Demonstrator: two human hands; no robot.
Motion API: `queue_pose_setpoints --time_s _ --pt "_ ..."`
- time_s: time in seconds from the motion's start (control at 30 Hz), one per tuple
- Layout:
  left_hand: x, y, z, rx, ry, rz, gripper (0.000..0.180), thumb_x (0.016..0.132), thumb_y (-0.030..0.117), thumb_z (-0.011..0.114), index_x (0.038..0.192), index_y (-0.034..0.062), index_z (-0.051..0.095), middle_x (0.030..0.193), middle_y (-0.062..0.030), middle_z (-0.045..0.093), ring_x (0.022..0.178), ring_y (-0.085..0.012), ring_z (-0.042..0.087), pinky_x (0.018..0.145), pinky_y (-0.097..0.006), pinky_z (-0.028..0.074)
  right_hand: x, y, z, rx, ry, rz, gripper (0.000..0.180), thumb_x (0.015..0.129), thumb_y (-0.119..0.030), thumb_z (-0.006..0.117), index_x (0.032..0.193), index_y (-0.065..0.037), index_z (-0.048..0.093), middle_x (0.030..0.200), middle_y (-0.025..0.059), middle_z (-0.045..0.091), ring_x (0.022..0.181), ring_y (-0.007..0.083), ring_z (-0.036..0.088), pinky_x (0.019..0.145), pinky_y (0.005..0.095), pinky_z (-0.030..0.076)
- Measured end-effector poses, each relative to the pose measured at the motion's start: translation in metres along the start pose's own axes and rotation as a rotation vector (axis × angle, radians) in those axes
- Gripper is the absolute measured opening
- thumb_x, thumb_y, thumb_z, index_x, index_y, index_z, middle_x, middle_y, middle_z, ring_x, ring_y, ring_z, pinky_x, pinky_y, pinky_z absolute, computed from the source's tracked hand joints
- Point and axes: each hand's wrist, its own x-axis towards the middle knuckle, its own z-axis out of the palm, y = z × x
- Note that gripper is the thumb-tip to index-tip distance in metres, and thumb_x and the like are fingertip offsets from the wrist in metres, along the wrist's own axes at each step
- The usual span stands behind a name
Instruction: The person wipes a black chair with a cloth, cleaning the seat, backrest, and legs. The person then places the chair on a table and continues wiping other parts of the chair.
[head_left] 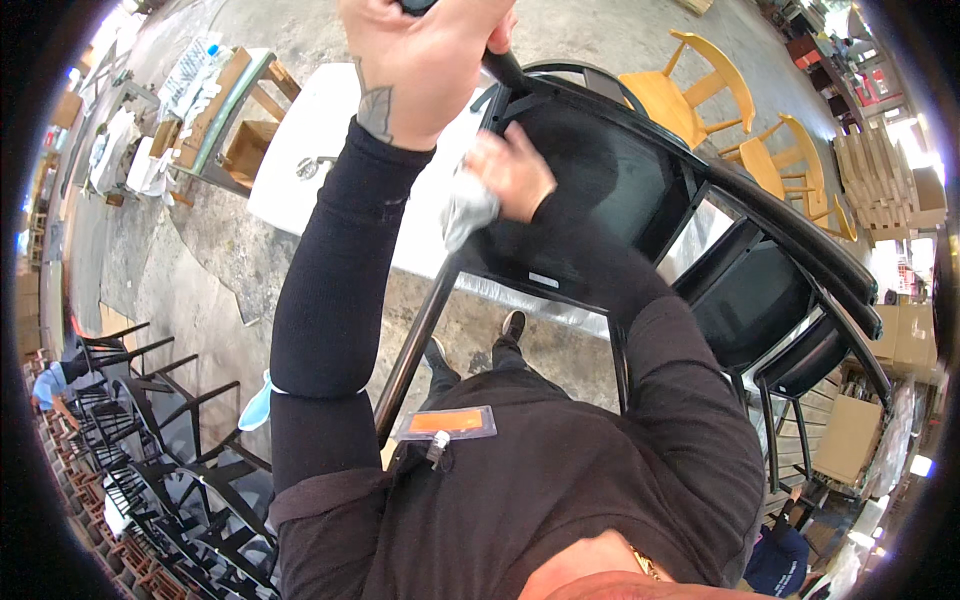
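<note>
The black chair (600, 190) is held tipped above the concrete floor (200, 270), its seat facing the person, with the grey rag (462, 210) pressed at the seat's left edge under the right hand (512, 172), which is clenched on it. The left hand (425, 60) grips a black frame bar at the chair's upper left corner. Wiping well likely means firm strokes along the edge while that grip steadies the frame.

Left hand (425, 65) raised far, fingers curled shut in a fist-like grip; right hand (512, 172) lower, fingers closed, both forearms sleeved black.
</note>
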Motion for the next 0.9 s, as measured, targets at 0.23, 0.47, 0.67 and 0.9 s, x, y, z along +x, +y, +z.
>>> queue_pose_setpoints --time_s 0.23,0.47,0.67,0.9 --pt "0.0 -0.003 0.0 -0.009 0.011 0.022 0.019 0.093 0.011 0.065 0.076 0.0025 0.059 0.057 0.0007 0.056 0.047 -0.0033 0.049 0.045 -0.019 0.036 -0.008 -0.008 -0.006 -0.123 0.025 0.278 0.045 0.076 -0.024 0.066 0.118 -0.008 0.066 0.131 0.0044 0.058 0.13 0.0268 0.046 0.109 0.0544 0.031" --pt "0.0 -0.003 0.002 0.001 0.029 0.039 0.02 0.093 0.01 0.063 0.076 0.002 0.058 0.056 0.0008 0.054 0.046 -0.003 0.047 0.044 -0.019 0.035 -0.061 -0.117 -0.003 1.356 0.062 1.162 0.05 0.082 -0.028 0.075 0.123 -0.006 0.057 0.121 0.0098 0.062 0.111 0.0231 0.061 0.094 0.0347 0.049" --pt "0.0 -0.007 0.004 -0.033 0.032 0.062 0.021 0.094 0.01 0.063 0.075 0.0035 0.057 0.056 0.0014 0.054 0.046 -0.0026 0.047 0.044 -0.019 0.035 -0.055 -0.088 -0.071 2.516 0.546 1.029 0.072 0.083 -0.046 0.066 0.138 -0.004 0.048 0.14 0.0149 0.054 0.126 0.0311 0.054 0.11 0.0468 0.039" --pt "0.001 -0.005 0.004 -0.042 0.025 0.033 0.02 0.093 0.009 0.064 0.075 0.0044 0.057 0.057 0.0026 0.054 0.046 -0.0021 0.048 0.044 -0.019 0.036 -0.017 -0.058 -0.079 1.976 0.527 1.295 0.041 0.096 -0.029 0.055 0.13 -0.006 0.055 0.123 0.0103 0.064 0.113 0.0228 0.061 0.101 0.0389 0.046"
